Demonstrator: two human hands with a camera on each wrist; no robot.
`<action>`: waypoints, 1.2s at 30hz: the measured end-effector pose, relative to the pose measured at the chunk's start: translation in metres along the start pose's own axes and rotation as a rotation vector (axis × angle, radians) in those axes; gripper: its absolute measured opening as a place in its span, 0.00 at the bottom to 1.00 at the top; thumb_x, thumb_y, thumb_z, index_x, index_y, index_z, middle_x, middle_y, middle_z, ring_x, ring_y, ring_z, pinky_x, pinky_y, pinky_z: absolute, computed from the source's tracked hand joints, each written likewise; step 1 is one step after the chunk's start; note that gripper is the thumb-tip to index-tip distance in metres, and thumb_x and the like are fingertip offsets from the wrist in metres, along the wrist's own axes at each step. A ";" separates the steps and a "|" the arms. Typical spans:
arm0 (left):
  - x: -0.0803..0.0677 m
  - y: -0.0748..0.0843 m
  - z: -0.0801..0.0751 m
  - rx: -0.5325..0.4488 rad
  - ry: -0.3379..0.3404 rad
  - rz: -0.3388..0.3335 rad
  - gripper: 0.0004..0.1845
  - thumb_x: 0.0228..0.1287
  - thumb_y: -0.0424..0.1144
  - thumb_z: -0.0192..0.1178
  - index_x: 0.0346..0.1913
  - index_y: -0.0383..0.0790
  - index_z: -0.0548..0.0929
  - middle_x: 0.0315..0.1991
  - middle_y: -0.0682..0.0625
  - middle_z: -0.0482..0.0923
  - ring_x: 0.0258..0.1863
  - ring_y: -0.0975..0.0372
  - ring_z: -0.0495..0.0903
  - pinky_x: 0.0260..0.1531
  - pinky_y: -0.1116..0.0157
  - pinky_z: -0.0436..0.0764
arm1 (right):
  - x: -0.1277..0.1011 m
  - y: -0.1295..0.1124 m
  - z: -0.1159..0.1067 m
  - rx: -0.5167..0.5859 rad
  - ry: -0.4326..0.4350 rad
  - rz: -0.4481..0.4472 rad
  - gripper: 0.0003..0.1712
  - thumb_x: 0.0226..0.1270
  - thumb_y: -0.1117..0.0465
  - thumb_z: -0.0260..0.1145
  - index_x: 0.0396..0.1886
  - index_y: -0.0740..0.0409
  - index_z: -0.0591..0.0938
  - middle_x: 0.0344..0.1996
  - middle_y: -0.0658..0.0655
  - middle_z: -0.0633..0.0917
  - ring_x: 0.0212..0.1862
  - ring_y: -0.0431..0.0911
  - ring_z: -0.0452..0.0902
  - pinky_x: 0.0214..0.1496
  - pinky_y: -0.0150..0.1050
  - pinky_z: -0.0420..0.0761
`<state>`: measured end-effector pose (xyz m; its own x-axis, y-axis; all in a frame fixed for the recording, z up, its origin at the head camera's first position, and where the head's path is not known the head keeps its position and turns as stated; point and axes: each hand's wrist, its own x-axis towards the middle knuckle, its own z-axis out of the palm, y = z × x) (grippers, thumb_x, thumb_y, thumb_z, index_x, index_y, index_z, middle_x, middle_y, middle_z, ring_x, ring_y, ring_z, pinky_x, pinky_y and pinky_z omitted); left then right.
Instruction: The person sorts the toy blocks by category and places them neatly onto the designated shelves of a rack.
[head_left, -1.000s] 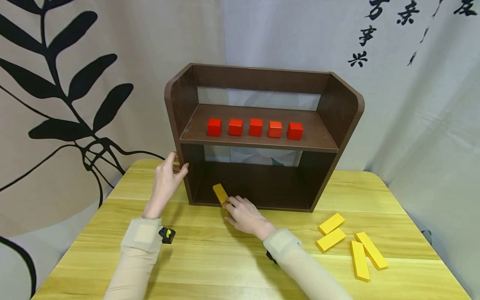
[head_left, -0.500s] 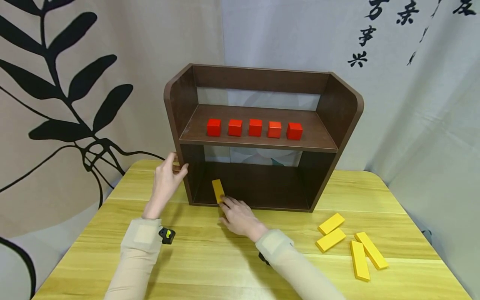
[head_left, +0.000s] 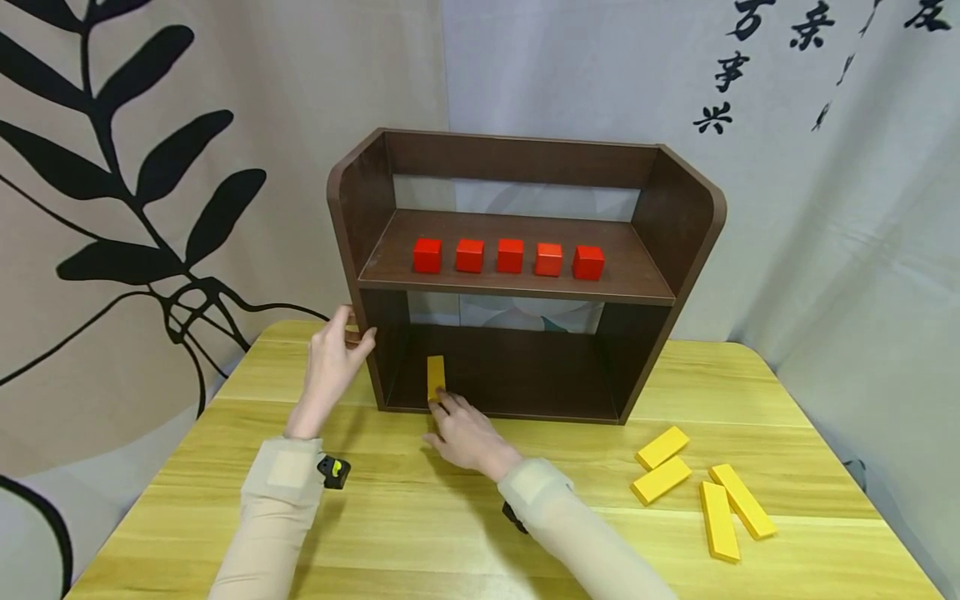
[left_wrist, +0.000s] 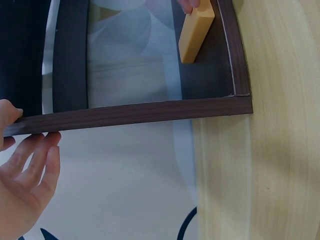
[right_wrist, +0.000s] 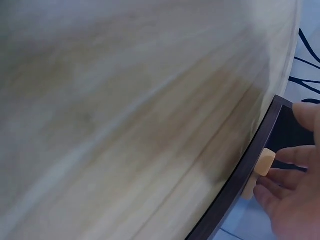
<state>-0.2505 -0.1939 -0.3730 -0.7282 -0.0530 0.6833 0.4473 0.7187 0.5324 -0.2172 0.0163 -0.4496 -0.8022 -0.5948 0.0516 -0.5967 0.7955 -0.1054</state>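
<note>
My left hand [head_left: 330, 367] grips the left side panel of a dark brown two-tier shelf [head_left: 517, 148], with the thumb on one face and the fingers [left_wrist: 37, 160] on the other. At the front left of the lower tier, my right hand [head_left: 471, 437] pinches the near end of a yellow rectangular block [head_left: 436, 375]. This block lies lengthwise from front to back. The right wrist view shows one end of the block [right_wrist: 265, 161] between the fingers, by the shelf's front edge.
Several red cubes [head_left: 510, 256] stand in a spaced row on the upper tier. To the right of the shelf, several loose yellow blocks [head_left: 720, 521] lie on the wooden table [head_left: 420, 542]. Patterned curtains [head_left: 562, 83] hang behind.
My right hand has moved slightly left, turning the yellow block from a slant to nearly straight front to back and bringing it further into the lower tier. My left hand stays on the panel.
</note>
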 end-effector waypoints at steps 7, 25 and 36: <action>0.000 0.001 0.000 -0.002 -0.008 -0.013 0.13 0.58 0.31 0.62 0.44 0.29 0.73 0.36 0.32 0.82 0.29 0.44 0.85 0.26 0.51 0.85 | 0.004 0.001 0.000 0.051 -0.042 0.021 0.34 0.72 0.44 0.51 0.71 0.59 0.63 0.74 0.60 0.59 0.73 0.52 0.58 0.75 0.42 0.62; 0.000 0.002 -0.001 0.020 -0.013 -0.017 0.14 0.58 0.32 0.63 0.44 0.29 0.74 0.37 0.31 0.83 0.28 0.44 0.85 0.25 0.51 0.85 | 0.001 0.018 -0.002 0.191 -0.009 -0.055 0.32 0.72 0.48 0.54 0.72 0.53 0.62 0.73 0.55 0.61 0.71 0.49 0.63 0.70 0.42 0.71; 0.001 0.001 -0.001 0.025 -0.010 -0.021 0.13 0.58 0.32 0.62 0.44 0.30 0.74 0.36 0.32 0.83 0.28 0.44 0.85 0.26 0.49 0.85 | -0.035 0.068 -0.023 0.416 -0.002 -0.094 0.26 0.71 0.51 0.57 0.65 0.54 0.72 0.63 0.54 0.76 0.66 0.48 0.71 0.66 0.44 0.74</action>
<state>-0.2501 -0.1940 -0.3716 -0.7425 -0.0612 0.6671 0.4190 0.7346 0.5337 -0.2301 0.0936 -0.4355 -0.7446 -0.6629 0.0783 -0.6072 0.6240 -0.4919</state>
